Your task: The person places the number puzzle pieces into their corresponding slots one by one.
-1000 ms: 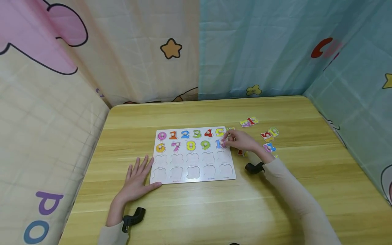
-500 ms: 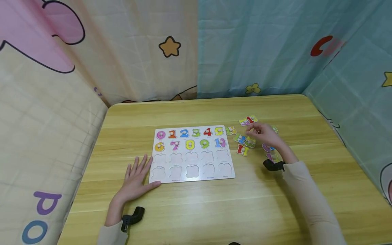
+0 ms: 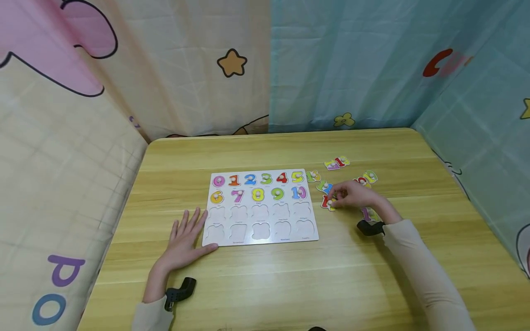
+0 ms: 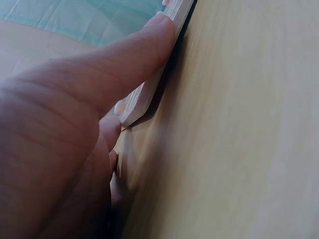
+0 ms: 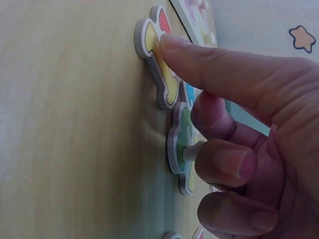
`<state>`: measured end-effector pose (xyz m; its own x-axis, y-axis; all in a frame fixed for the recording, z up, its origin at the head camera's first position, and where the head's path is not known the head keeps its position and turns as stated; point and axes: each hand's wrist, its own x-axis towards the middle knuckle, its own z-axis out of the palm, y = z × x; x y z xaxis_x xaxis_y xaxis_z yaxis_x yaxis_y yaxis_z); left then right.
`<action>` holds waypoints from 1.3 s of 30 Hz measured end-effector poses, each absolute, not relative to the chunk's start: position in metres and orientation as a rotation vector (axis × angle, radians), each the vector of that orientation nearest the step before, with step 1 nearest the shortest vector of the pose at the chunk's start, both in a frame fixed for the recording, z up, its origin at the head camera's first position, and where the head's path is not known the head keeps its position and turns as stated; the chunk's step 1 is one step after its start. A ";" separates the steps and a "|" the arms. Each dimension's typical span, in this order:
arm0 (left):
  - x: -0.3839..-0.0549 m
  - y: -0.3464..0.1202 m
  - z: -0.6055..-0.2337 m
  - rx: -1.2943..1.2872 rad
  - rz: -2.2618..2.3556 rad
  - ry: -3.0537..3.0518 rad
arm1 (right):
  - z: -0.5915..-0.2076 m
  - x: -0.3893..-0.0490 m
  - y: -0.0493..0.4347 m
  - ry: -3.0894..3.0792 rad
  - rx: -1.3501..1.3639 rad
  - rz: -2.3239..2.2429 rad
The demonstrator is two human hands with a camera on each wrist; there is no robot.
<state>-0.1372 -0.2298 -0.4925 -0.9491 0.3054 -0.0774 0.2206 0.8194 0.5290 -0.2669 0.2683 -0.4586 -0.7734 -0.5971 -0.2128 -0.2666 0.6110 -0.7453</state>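
In the head view a white number puzzle board [image 3: 248, 239] lies on the table, its two upper rows holding knobbed numbers 0 to 10. Its two lower rows are bare recesses. My left hand [image 3: 182, 243] lies spread at the board's lower left corner; the thumb [image 4: 149, 40] rests on its edge in the left wrist view. My right hand [image 3: 354, 194] is over the loose pieces right of the board. Its thumb [image 5: 187, 52] touches the red and yellow number 11 piece [image 5: 164, 74], apart from the bent index finger [image 5: 212, 112]. The thumb covers that piece's knob in the right wrist view.
Beside the right hand lies a green and yellow number piece [image 5: 184, 139] with a white knob. More loose number pieces [image 3: 337, 163] lie farther back, and others [image 3: 370, 177] to the right. Patterned curtains [image 3: 186, 92] stand behind the wooden table [image 3: 265, 289].
My right hand has left the 10 piece in the board, moved right over the loose pieces, then come down and left to the number 11 piece. The left hand has stayed put.
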 end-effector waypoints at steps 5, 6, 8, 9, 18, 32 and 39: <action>-0.138 -0.230 -0.494 0.424 0.792 2.853 | -0.460 -0.267 0.264 2.393 -0.688 -0.959; -0.138 -0.231 -0.494 0.426 0.789 2.853 | -0.460 -0.267 0.263 2.405 -0.700 -0.935; -0.138 -0.231 -0.494 0.428 0.786 2.854 | -0.459 -0.267 0.261 2.419 -0.736 -0.891; -0.138 -0.231 -0.495 0.428 0.784 2.854 | -0.459 -0.267 0.259 2.432 -0.758 -0.863; -0.137 -0.231 -0.495 0.432 0.800 2.844 | -0.460 -0.265 0.253 2.541 -0.881 -0.639; -0.138 -0.231 -0.494 0.434 0.799 2.845 | -0.464 -0.250 0.248 2.776 -0.936 -0.429; -0.137 -0.231 -0.493 0.432 0.800 2.847 | -0.456 -0.252 0.214 2.888 -0.884 -0.391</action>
<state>-0.1370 -0.2309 -0.4929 -0.9469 0.3144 -0.0679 0.2331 0.8160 0.5290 -0.2515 0.2140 -0.4556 -0.8272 -0.5617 -0.0162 -0.5372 0.7989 -0.2705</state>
